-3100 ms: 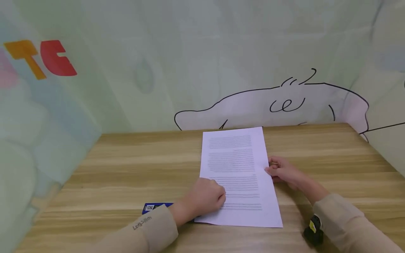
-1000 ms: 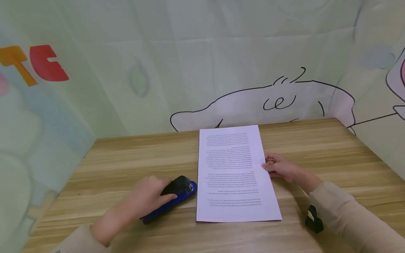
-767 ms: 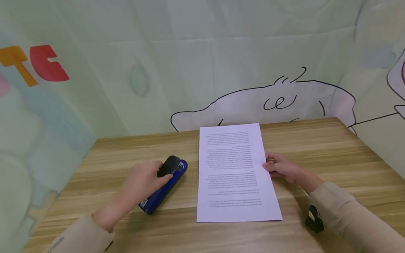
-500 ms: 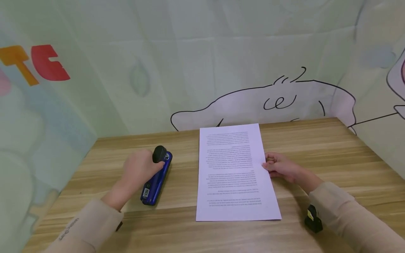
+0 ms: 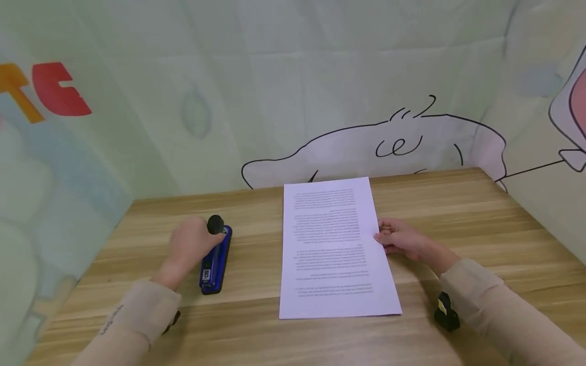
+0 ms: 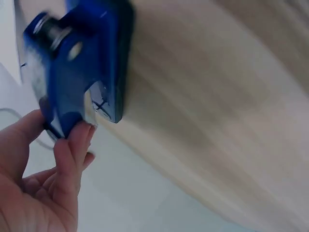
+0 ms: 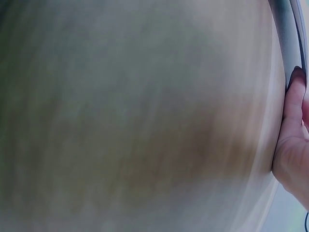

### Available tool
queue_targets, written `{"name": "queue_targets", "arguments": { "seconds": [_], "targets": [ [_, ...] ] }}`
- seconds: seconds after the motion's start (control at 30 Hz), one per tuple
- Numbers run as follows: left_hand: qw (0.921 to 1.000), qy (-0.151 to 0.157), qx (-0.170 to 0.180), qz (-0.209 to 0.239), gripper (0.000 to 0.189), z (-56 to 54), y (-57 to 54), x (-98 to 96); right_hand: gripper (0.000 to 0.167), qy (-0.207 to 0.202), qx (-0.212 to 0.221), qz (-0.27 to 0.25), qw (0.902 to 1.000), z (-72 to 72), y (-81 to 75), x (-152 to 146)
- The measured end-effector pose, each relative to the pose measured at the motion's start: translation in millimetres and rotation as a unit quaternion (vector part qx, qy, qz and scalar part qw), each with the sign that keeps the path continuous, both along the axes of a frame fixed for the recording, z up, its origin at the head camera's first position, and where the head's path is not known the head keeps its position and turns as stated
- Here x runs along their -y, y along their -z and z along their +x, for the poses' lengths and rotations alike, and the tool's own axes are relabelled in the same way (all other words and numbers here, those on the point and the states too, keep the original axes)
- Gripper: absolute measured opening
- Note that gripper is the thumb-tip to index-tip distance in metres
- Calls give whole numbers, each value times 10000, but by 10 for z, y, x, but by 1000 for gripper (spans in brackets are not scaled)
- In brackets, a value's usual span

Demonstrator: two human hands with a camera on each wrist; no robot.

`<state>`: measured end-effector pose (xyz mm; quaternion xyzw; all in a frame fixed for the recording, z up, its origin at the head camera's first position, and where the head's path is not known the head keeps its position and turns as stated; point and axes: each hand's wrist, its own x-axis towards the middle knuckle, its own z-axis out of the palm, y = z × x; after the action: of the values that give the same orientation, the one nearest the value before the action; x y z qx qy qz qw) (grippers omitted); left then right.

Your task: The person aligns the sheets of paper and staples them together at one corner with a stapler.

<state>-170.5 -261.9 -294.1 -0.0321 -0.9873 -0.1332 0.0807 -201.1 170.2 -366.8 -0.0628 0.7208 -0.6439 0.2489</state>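
Note:
My left hand (image 5: 188, 241) holds the black-capped top end of a blue stapler (image 5: 221, 267), which stands on the table left of the paper. In the left wrist view, thumb and fingers pinch the raised arm of the stapler (image 6: 67, 92), and a gap shows between that arm and the base. A stack of printed paper (image 5: 336, 254) lies flat in the middle, its text facing away from me. The fingers of my right hand (image 5: 403, 241) pinch the stack's right edge. The right wrist view shows that hand (image 7: 292, 130) at the paper's edge, partly cut off.
The wooden table (image 5: 256, 244) runs back to a printed cloth wall (image 5: 293, 91). Under my right cuff sits a small black-and-yellow device (image 5: 446, 311), seemingly worn on the wrist. A dark strap shows under the left cuff.
My left hand came off the paper's lower left and carried the stapler left and away from me, turning it more upright in view. The right hand stays at the paper's edge.

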Motion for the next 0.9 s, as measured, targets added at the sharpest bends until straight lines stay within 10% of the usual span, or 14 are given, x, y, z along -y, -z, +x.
{"name": "queue_targets", "arguments": {
  "seconds": [0.3, 0.47, 0.53, 0.63, 0.77, 0.9],
  "targets": [
    [9944, 453, -861, -409, 44, 8, 1, -302, 15, -3, 110, -50, 9999, -6, 8, -76],
    [9906, 688, 279, 1152, 38, -59, 42, -669, 8, 97, 486, -144, 9987, -36, -30, -124],
    [9736, 610, 1133, 1883, 40, -78, 106, -787, 8, 107, 603, -227, 9979, -33, -36, -134],
    [9258, 479, 2255, 2995, 43, -110, 227, -922, 8, 80, 734, -319, 9968, -9, -41, -142],
    [8725, 333, 2862, 3946, 37, -131, 357, -1028, 11, -76, 801, -339, 9962, 45, -42, -124],
    [8752, 253, 2776, 3955, 30, -122, 420, -1072, 12, -151, 803, -319, 9961, 84, -37, -75]
  ]
}}
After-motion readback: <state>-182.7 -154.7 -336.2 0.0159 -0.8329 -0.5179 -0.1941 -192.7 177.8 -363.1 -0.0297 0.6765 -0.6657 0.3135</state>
